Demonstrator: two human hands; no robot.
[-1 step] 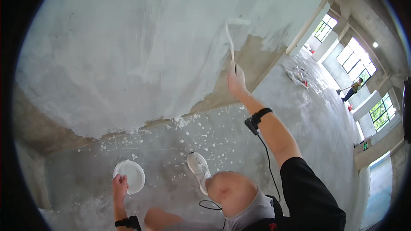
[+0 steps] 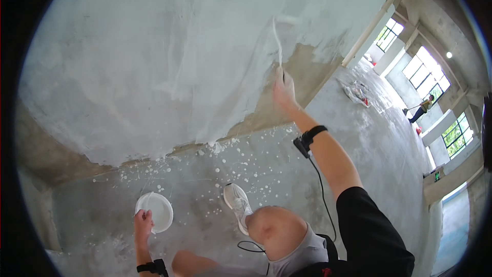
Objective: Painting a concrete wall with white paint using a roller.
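Note:
My right hand (image 2: 284, 88), arm stretched forward, is closed around the handle of a paint roller (image 2: 278, 41). The white roller head (image 2: 289, 20), slightly blurred, lies against the wall (image 2: 154, 66) in its whitish coated area. A bare brownish patch (image 2: 300, 64) shows just below and to the right of it. At lower left, my left hand (image 2: 143, 221) is closed at the near-left rim of a white bucket (image 2: 163, 214), apparently on its handle. Whitish stuff is inside. Whether the bucket rests on the floor or hangs from my hand, I cannot tell.
White splatters dot the grey floor (image 2: 246, 166) along the wall's foot. My shoe (image 2: 238, 206) stands there, with a loose black cable (image 2: 326, 195) under my right arm. Farther right lie a crumpled plastic heap (image 2: 356, 92) and a distant person (image 2: 422, 109) by the windows.
The roller and my right hand have shifted slightly up along the wall. My left hand and the bucket look the same.

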